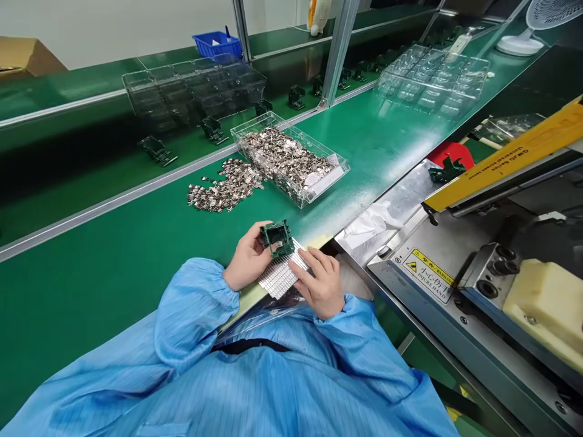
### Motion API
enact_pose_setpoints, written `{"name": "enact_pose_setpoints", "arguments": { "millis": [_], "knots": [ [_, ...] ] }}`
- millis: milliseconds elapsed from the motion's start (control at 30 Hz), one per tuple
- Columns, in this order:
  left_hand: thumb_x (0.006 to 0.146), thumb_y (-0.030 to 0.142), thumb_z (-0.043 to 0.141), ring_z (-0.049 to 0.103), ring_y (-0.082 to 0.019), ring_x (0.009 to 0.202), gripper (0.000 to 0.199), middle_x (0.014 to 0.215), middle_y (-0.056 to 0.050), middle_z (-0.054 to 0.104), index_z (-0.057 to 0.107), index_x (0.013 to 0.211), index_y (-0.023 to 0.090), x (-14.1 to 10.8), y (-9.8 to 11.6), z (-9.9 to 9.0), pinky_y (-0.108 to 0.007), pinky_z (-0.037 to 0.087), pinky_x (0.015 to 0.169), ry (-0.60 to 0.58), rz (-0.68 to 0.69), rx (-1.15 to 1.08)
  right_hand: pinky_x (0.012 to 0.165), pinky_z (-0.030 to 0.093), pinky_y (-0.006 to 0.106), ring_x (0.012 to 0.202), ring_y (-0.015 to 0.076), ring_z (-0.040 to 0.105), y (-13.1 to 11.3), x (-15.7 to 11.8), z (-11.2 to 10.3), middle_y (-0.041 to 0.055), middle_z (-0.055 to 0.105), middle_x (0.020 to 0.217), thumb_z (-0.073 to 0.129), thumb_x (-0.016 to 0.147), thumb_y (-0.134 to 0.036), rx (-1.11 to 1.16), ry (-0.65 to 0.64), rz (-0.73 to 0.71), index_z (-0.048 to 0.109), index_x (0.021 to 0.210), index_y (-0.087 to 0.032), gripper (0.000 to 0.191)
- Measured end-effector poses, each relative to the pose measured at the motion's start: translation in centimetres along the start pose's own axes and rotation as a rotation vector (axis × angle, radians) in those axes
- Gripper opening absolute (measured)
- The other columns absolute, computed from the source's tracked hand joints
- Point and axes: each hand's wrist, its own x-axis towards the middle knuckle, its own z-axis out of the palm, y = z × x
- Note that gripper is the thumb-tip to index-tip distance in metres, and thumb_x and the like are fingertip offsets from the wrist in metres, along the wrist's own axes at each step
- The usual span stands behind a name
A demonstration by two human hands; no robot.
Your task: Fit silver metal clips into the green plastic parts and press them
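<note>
My left hand [248, 258] is closed around a dark green plastic housing [277, 238], a squarish open frame with a hollow middle, and keeps it tilted toward me. Beneath the housing lies a sheet of small silvery rectangular pieces in rows [279, 278], at the bench edge in front of my body. My right hand [321, 282] is over the right side of this sheet, its fingers apart and the tips at the sheet's surface. Whether a tiny piece sits under those fingertips is too small to tell.
A clear bin [319, 197] full of small metal pieces stands ahead, with a loose pile [228, 188] beside it. Green housings [157, 150] line the far ledge near clear trays [432, 79]. At right is a machine [428, 276] with a hand-injury warning label and yellow bar [505, 158].
</note>
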Motion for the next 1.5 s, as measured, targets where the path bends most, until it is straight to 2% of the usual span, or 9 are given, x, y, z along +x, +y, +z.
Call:
{"name": "enact_pose_setpoints", "arguments": {
  "millis": [167,400,533,667,833,1067,1267,1400,1500],
  "knots": [
    [0.068,0.038,0.082,0.066,-0.019,0.092,0.045,0.099,-0.004,0.069,0.058,0.103,0.020,0.0,0.8,0.3,-0.035,0.054,0.086,0.007,-0.135,-0.305,0.092,0.046,0.047,0.121,0.0304,0.053,0.8,0.6,-0.3,0.0116,0.065,0.123,0.052,0.095,-0.031,0.132,0.073,-0.100,0.065,0.123,-0.026,0.031],
    [0.059,0.031,0.088,0.070,-0.019,0.084,0.057,0.096,-0.002,0.071,0.055,0.104,0.020,0.3,2.0,-0.3,-0.037,0.060,0.076,0.041,-0.343,-0.589,0.090,0.050,0.047,0.106,0.0294,0.058,0.3,3.2,-1.2,0.0098,0.069,0.103,0.052,0.094,-0.042,0.196,-0.001,-0.055,0.072,0.106,-0.028,0.028],
    [0.058,0.029,0.087,0.069,-0.020,0.091,0.055,0.101,-0.003,0.071,0.055,0.102,0.020,1.5,2.3,-1.9,-0.038,0.058,0.085,0.174,-0.221,-0.593,0.073,0.050,0.038,0.083,0.0247,0.063,-1.3,5.8,-1.8,0.0093,0.070,0.085,0.057,0.093,-0.038,0.175,-0.031,-0.057,0.072,0.093,-0.023,0.022],
    [0.063,0.029,0.082,0.070,-0.021,0.092,0.053,0.102,-0.003,0.071,0.053,0.106,0.021,2.7,2.4,-3.7,-0.038,0.057,0.086,0.339,-0.138,-0.543,0.062,0.045,0.032,0.066,0.0201,0.059,-2.6,7.6,-1.8,0.0063,0.067,0.072,0.061,0.090,-0.042,0.235,-0.028,0.293,0.070,0.081,-0.021,0.025],
    [0.068,0.032,0.080,0.068,-0.021,0.096,0.048,0.109,-0.003,0.069,0.055,0.108,0.021,2.6,2.2,-3.6,-0.040,0.055,0.090,0.361,-0.055,-0.494,0.049,0.045,0.028,0.055,0.0171,0.057,-3.0,6.9,-0.7,0.0025,0.065,0.060,0.069,0.075,-0.060,0.805,-0.058,0.892,0.070,0.072,-0.017,0.043],
    [0.066,0.039,0.084,0.065,-0.023,0.102,0.045,0.101,-0.005,0.070,0.058,0.096,0.019,0.2,1.6,-0.5,-0.035,0.055,0.090,0.206,-0.044,-0.326,0.052,0.058,0.028,0.082,0.0220,0.069,-6.4,2.0,-0.5,0.0084,0.073,0.097,0.084,0.066,-0.044,1.352,0.127,1.257,0.074,0.099,-0.020,0.042],
    [0.066,0.042,0.083,0.064,-0.018,0.085,0.044,0.087,-0.002,0.067,0.057,0.093,0.018,0.2,1.2,0.5,-0.030,0.055,0.079,0.151,-0.045,-0.185,0.054,0.056,0.025,0.073,0.0190,0.070,-6.6,-1.1,-0.3,0.0069,0.074,0.079,0.082,0.068,-0.052,1.361,0.056,1.302,0.074,0.085,-0.019,0.037],
    [0.069,0.041,0.081,0.063,-0.017,0.083,0.043,0.087,-0.002,0.064,0.057,0.095,0.018,0.3,0.7,1.4,-0.029,0.053,0.080,0.156,0.003,-0.149,0.063,0.054,0.028,0.073,0.0186,0.069,-6.6,-1.0,0.7,0.0050,0.074,0.075,0.076,0.072,-0.055,1.320,-0.174,1.115,0.074,0.085,-0.019,0.038],
    [0.074,0.038,0.077,0.063,-0.018,0.087,0.039,0.094,-0.004,0.064,0.056,0.100,0.017,0.2,0.3,2.1,-0.029,0.052,0.083,0.155,0.042,-0.139,0.063,0.052,0.028,0.065,0.0165,0.066,-6.7,-0.5,1.3,0.0035,0.072,0.071,0.073,0.078,-0.051,1.275,-0.206,0.990,0.072,0.079,-0.018,0.033]
  ]
}}
